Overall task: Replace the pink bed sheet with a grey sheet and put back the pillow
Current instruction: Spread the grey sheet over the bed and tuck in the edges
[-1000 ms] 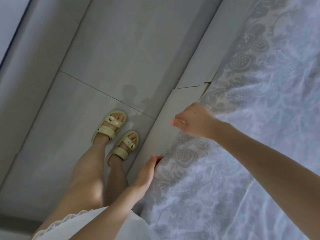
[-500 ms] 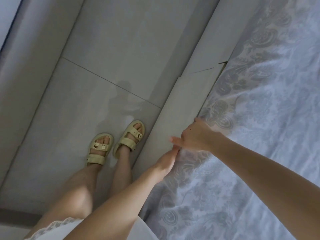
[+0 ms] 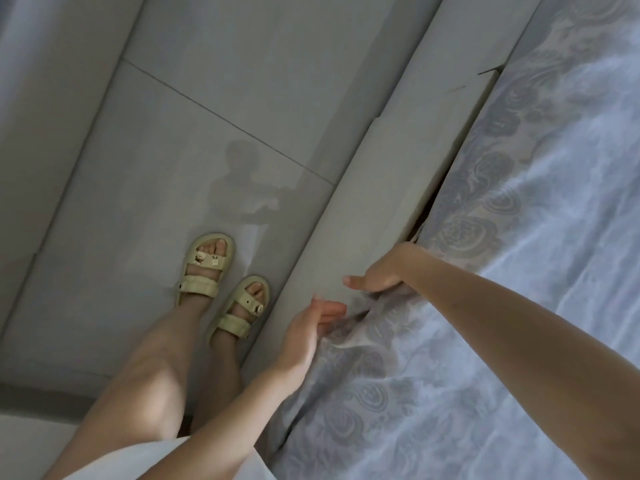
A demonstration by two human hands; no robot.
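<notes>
The grey sheet (image 3: 502,306) with a floral border covers the bed on the right. My right hand (image 3: 379,275) grips its bunched edge at the gap between the mattress and the bed frame (image 3: 391,188). The thumb sticks out and the fingers are hidden under the cloth. Just below it, my left hand (image 3: 308,327) pinches a fold of the same edge, and it is slightly blurred. Neither the pink sheet nor the pillow is in view.
The padded bed frame runs diagonally from lower middle to upper right. My feet in yellow sandals (image 3: 221,289) stand on the grey tiled floor (image 3: 207,116) close beside the frame. A wall or skirting (image 3: 41,168) lines the left side.
I have stepped along the bed, and my feet have shifted. Both hands have moved along the sheet's edge, and the cloth now bunches up under my right hand.
</notes>
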